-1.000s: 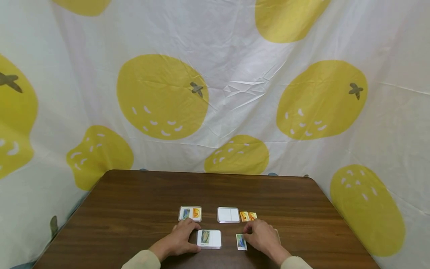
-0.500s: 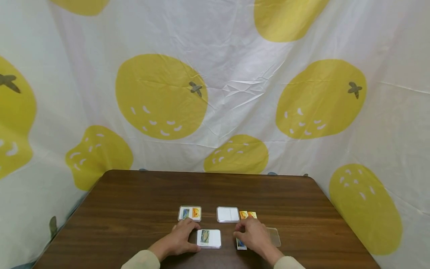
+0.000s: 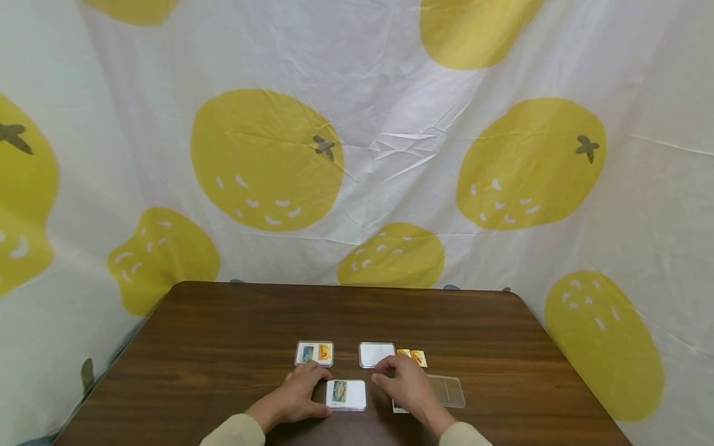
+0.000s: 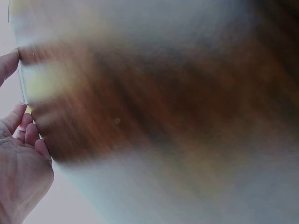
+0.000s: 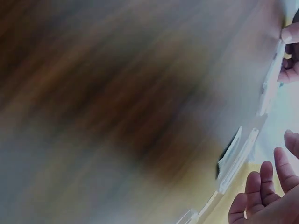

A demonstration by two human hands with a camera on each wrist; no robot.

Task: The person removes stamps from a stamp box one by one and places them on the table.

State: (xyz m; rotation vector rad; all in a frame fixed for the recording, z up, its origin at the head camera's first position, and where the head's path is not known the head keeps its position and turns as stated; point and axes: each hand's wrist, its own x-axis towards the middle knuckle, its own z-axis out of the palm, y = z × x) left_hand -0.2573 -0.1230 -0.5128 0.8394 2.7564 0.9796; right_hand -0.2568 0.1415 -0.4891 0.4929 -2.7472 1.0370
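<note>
My left hand (image 3: pixel 298 393) grips the left side of a clear case (image 3: pixel 357 396) with a white insert and a greenish stamp (image 3: pixel 339 391). In the left wrist view, the thumb and forefinger of that hand touch the edges of the thin case (image 4: pixel 22 86). My right hand (image 3: pixel 407 384) hovers right of the case, its fingers loosely bent and apart, with nothing seen between them. Partly covered by it lies a small blue-green stamp (image 3: pixel 398 409). In the right wrist view, the right hand's fingers (image 5: pixel 267 182) are spread beside thin white edges on the table.
A clear lid (image 3: pixel 454 391) lies right of my right hand. Behind are a case (image 3: pixel 315 354) with blue and orange stamps, a case with a blank white insert (image 3: pixel 375 354), and two orange stamps (image 3: pixel 418 358). A lemon-patterned cloth (image 3: pixel 368 186) hangs behind the brown table (image 3: pixel 251 316).
My right hand has moved left from beside the blue-green stamp, now over much of it, and more of the clear lid shows. My left hand has stayed at the case.
</note>
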